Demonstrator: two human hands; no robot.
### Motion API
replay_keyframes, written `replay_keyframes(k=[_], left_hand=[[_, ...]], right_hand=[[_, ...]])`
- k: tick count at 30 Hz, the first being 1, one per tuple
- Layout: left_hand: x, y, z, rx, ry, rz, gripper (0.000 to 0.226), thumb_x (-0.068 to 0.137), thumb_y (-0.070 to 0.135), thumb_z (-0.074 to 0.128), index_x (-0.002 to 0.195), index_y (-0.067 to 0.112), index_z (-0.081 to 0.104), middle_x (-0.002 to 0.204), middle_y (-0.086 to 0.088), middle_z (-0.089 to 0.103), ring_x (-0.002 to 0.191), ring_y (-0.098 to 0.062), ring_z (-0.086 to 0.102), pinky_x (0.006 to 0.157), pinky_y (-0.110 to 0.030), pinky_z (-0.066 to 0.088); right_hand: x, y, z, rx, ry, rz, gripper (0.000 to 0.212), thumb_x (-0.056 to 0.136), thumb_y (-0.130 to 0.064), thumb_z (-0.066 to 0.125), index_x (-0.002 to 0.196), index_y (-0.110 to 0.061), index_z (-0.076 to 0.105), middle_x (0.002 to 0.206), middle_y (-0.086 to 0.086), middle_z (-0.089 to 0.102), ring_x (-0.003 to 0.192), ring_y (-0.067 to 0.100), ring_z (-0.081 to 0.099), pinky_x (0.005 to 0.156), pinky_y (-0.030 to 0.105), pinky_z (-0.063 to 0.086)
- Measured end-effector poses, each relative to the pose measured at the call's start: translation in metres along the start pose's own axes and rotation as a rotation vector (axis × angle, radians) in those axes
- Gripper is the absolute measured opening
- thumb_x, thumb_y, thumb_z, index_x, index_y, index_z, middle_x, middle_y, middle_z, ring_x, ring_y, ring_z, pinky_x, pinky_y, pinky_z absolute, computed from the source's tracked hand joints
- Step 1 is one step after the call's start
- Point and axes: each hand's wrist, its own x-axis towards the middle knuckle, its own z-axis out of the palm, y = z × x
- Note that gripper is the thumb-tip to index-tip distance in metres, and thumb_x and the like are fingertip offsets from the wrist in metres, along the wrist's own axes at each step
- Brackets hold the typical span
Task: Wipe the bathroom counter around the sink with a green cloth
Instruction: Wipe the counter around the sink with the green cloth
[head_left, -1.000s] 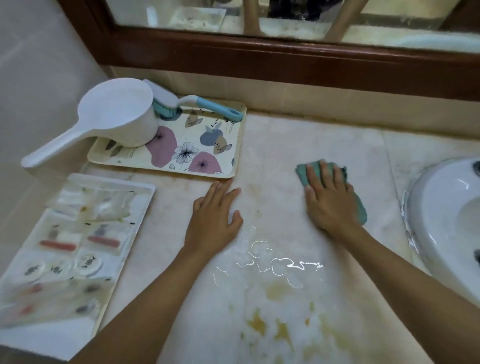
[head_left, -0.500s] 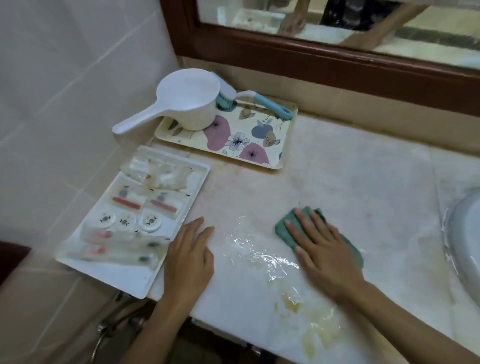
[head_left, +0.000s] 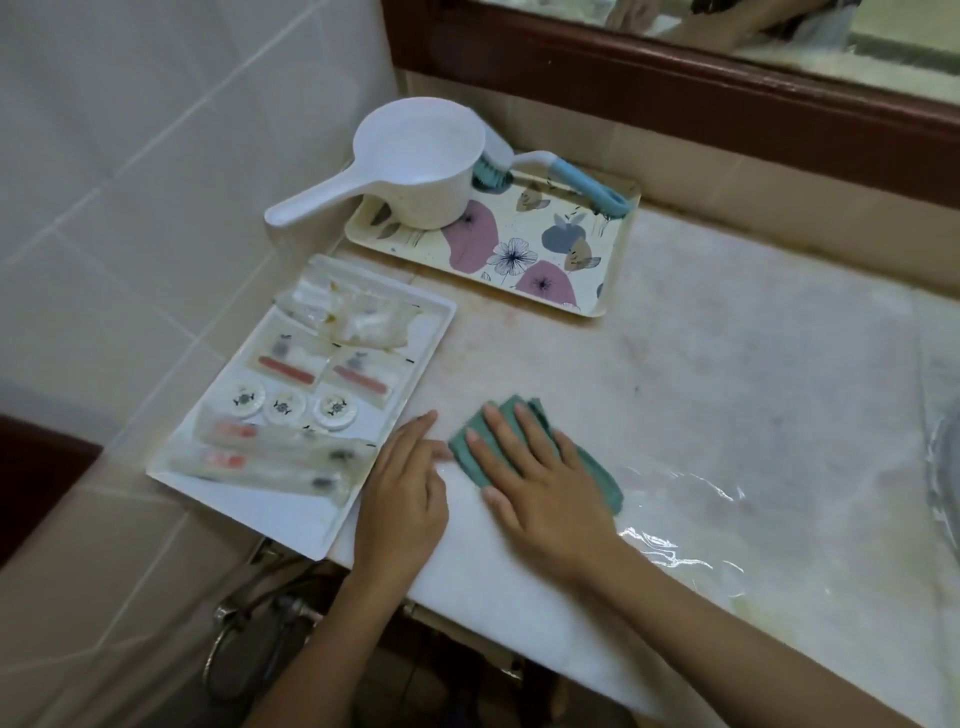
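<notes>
A folded green cloth (head_left: 597, 470) lies flat on the pale marble counter (head_left: 727, 364) near its front edge. My right hand (head_left: 540, 488) presses down on the cloth with fingers spread, covering most of it. My left hand (head_left: 402, 493) rests flat on the counter just left of the cloth, fingers together, holding nothing. A wet streak (head_left: 675, 519) glistens on the counter to the right of the cloth. Only the rim of the white sink (head_left: 948, 467) shows at the far right edge.
A white tray of wrapped toiletries (head_left: 291, 525) sits at the counter's left end, touching my left hand's side. Behind it a floral tray (head_left: 597, 306) holds a white water scoop (head_left: 415, 161) and a blue-handled brush (head_left: 571, 179). Tiled wall left, a wood-framed mirror (head_left: 675, 67) behind.
My right hand has slid the cloth leftward and toward the front edge, close to my left hand. A wet trail lies behind it. The view has swung left, so the sink is almost out of frame.
</notes>
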Motion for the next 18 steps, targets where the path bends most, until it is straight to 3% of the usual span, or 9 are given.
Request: replay_keyframes(k=[3,8,11,13,18], left_hand=[[0.001,0.002,0.000,-0.031,0.022,-0.023,0.034,0.081,0.008,0.036,0.096,0.013,0.066,0.134,0.001,0.056,0.126,-0.017,0.048,0.104,-0.017,0.031],[0.001,0.003,0.001,-0.041,0.032,-0.029,0.035,0.078,-0.001,0.044,0.101,0.013,0.067,0.132,0.001,0.056,0.123,-0.016,0.049,0.101,-0.017,0.034],[0.000,0.001,0.000,-0.031,0.030,-0.014,0.041,0.080,0.006,0.039,0.109,0.011,0.067,0.133,-0.001,0.057,0.124,-0.020,0.050,0.103,-0.026,0.038],[-0.001,0.000,0.000,-0.015,0.010,-0.018,0.045,0.081,0.009,0.036,0.115,0.009,0.066,0.135,-0.003,0.057,0.125,-0.023,0.051,0.105,-0.030,0.038],[-0.008,-0.003,-0.009,0.088,-0.124,0.032,0.052,0.084,0.016,0.035,0.129,0.008,0.060,0.145,-0.006,0.049,0.134,-0.024,0.044,0.110,-0.036,0.037]], right_hand=[[-0.032,0.046,-0.007,-0.044,-0.020,-0.036,0.055,0.098,-0.048,0.024,0.152,-0.038,0.017,0.161,-0.008,0.009,0.148,0.018,0.007,0.111,0.041,0.020],[0.013,0.079,-0.024,0.008,-0.001,0.351,0.060,0.094,-0.052,0.008,0.152,-0.040,0.002,0.161,-0.012,-0.008,0.148,0.016,-0.008,0.116,0.045,0.015],[0.058,0.048,-0.019,0.054,0.034,0.545,0.058,0.099,-0.045,0.014,0.153,-0.033,0.000,0.161,-0.005,-0.010,0.148,0.022,-0.011,0.117,0.048,0.007],[0.072,0.021,-0.015,0.071,0.038,0.537,0.058,0.100,-0.041,0.018,0.153,-0.031,-0.002,0.161,-0.004,-0.013,0.147,0.023,-0.014,0.117,0.048,0.004],[0.008,-0.016,-0.005,0.040,0.007,0.246,0.057,0.099,-0.044,0.019,0.153,-0.036,0.002,0.161,-0.010,-0.008,0.148,0.016,-0.011,0.116,0.040,0.003]])
